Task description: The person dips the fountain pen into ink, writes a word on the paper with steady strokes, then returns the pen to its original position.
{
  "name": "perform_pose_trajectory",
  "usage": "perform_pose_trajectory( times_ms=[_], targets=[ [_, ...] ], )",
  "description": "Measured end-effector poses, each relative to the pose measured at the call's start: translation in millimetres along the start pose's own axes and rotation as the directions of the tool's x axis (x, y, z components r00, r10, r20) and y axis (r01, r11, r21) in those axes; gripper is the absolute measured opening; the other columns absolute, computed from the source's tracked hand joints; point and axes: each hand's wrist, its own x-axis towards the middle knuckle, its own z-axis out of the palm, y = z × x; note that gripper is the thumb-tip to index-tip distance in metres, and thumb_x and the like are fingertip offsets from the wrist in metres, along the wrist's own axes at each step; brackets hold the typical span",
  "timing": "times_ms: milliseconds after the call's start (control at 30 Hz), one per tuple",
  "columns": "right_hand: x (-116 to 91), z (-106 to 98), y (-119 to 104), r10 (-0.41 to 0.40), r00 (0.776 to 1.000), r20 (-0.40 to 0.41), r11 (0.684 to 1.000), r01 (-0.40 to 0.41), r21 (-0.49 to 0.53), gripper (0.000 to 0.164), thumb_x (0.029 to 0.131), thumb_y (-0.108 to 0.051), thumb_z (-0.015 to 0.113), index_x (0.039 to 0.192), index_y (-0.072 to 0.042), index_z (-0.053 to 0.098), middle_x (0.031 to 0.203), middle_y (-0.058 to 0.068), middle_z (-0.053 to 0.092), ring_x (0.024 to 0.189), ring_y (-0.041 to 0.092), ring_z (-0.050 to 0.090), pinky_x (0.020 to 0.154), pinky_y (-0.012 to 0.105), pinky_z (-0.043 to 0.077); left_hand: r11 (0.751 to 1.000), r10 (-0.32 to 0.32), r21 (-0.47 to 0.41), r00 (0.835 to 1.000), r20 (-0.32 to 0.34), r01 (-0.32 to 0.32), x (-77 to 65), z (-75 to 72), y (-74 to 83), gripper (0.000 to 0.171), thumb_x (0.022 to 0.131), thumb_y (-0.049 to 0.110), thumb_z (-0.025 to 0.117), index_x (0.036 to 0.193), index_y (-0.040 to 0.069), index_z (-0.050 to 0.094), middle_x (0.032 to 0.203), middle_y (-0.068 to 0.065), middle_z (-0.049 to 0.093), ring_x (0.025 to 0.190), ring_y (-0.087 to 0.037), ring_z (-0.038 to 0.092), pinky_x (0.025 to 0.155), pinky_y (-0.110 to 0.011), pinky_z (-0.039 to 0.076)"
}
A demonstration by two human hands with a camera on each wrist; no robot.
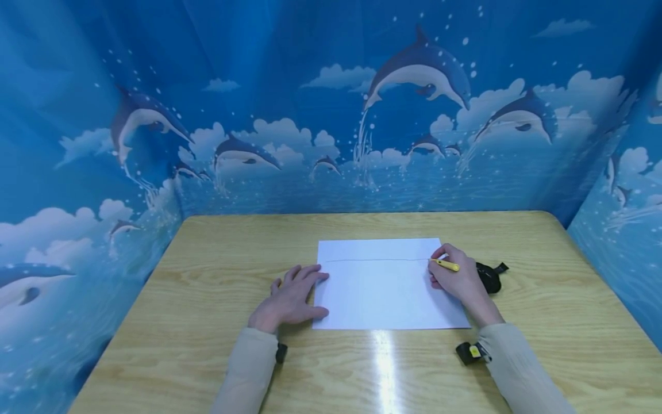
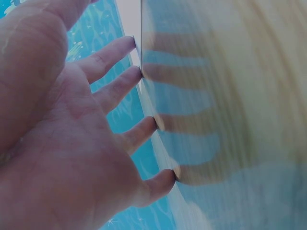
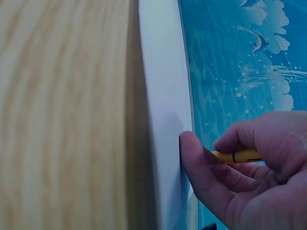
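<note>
A white sheet of paper [image 1: 383,293] lies on the wooden table, with one thin, nearly straight line running across its upper part. At the line's right end, my right hand [image 1: 455,277] pinches a yellow pen [image 1: 446,265] whose tip meets the paper. The right wrist view also shows the yellow pen [image 3: 244,156] between thumb and fingers of the right hand [image 3: 259,177]. My left hand [image 1: 291,299] rests spread at the paper's left edge, thumb and a fingertip on the sheet. In the left wrist view the left hand's [image 2: 72,139] fingertips touch the surface.
A small black object [image 1: 488,278] with a strap or tab lies just right of my right hand, partly hidden by it. The wooden table [image 1: 222,253] reaches back to a blue curtain [image 1: 289,69] printed with dolphins. Light glares off the table's front middle.
</note>
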Motion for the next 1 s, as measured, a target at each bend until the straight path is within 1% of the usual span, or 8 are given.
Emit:
perform_pose_trajectory(
  times_ms=[167,433,633,733,800,867,1000],
  targets=[
    [-1,-1,0,0.014,1.0,0.003,1.0,-0.014,0.005,0.027,0.099,-0.016,0.056,0.12,-0.001,0.056,0.091,0.016,0.069,0.068,0.015,0.067,0.059,0.027,0.06,1.0,0.005,-0.001,1.0,0.001,-0.005,0.0,0.2,-0.3,0.071,0.09,0.043,0.076,0.153,0.028,0.047,0.17,0.002,0.028,0.158,-0.04,0.014,0.117,-0.076,0.015],
    [0,-2,3,0.002,1.0,-0.003,1.0,-0.002,0.0,0.025,0.1,-0.015,0.054,0.122,-0.001,0.054,0.094,0.02,0.069,0.067,0.015,0.069,0.059,0.028,0.06,1.0,0.002,-0.004,1.0,0.001,-0.002,-0.7,-0.6,0.1,0.071,0.09,0.043,0.076,0.153,0.027,0.047,0.17,0.002,0.028,0.158,-0.04,0.014,0.117,-0.076,0.014],
    [-1,-3,4,-0.03,1.0,-0.007,0.999,0.03,-0.011,0.027,0.101,-0.014,0.053,0.123,0.0,0.053,0.091,0.019,0.069,0.065,0.015,0.068,0.058,0.029,0.06,1.0,0.001,-0.005,1.0,0.0,-0.001,-0.6,-0.6,0.1,0.071,0.09,0.043,0.076,0.153,0.027,0.047,0.17,0.002,0.028,0.158,-0.04,0.014,0.117,-0.076,0.014],
    [-3,-4,3,-0.066,0.997,-0.037,0.997,0.065,-0.028,0.027,0.101,-0.016,0.054,0.122,0.0,0.055,0.087,0.017,0.07,0.062,0.014,0.068,0.058,0.028,0.057,1.0,0.005,-0.006,1.0,0.001,-0.005,-0.3,-0.2,0.0,0.071,0.09,0.042,0.076,0.153,0.028,0.047,0.17,0.002,0.028,0.158,-0.04,0.014,0.117,-0.076,0.014],
    [-5,-6,1,-0.092,0.993,-0.067,0.996,0.091,-0.016,0.027,0.101,-0.019,0.055,0.121,-0.001,0.056,0.088,0.017,0.071,0.062,0.015,0.068,0.058,0.028,0.057,1.0,0.005,-0.003,1.0,0.002,-0.005,0.0,0.2,-0.2,0.071,0.09,0.043,0.076,0.153,0.028,0.047,0.17,0.002,0.028,0.158,-0.04,0.014,0.117,-0.076,0.015],
    [-7,-10,-3,-0.114,0.989,-0.099,0.993,0.116,0.01,0.028,0.101,-0.023,0.056,0.12,-0.002,0.057,0.091,0.018,0.073,0.063,0.016,0.07,0.059,0.03,0.058,1.0,0.004,0.0,1.0,0.003,-0.004,0.1,0.2,-0.3,0.071,0.09,0.043,0.076,0.153,0.028,0.047,0.17,0.002,0.028,0.158,-0.04,0.014,0.117,-0.076,0.015],
    [-7,-19,-13,-0.145,0.978,-0.148,0.984,0.158,0.081,0.032,0.102,-0.031,0.056,0.12,-0.005,0.059,0.102,0.023,0.073,0.07,0.02,0.074,0.063,0.036,0.063,1.0,-0.002,0.007,1.0,0.009,0.002,0.7,-0.5,-0.3,0.072,0.089,0.043,0.076,0.153,0.028,0.046,0.17,0.002,0.027,0.158,-0.041,0.014,0.117,-0.076,0.015]
  ],
)
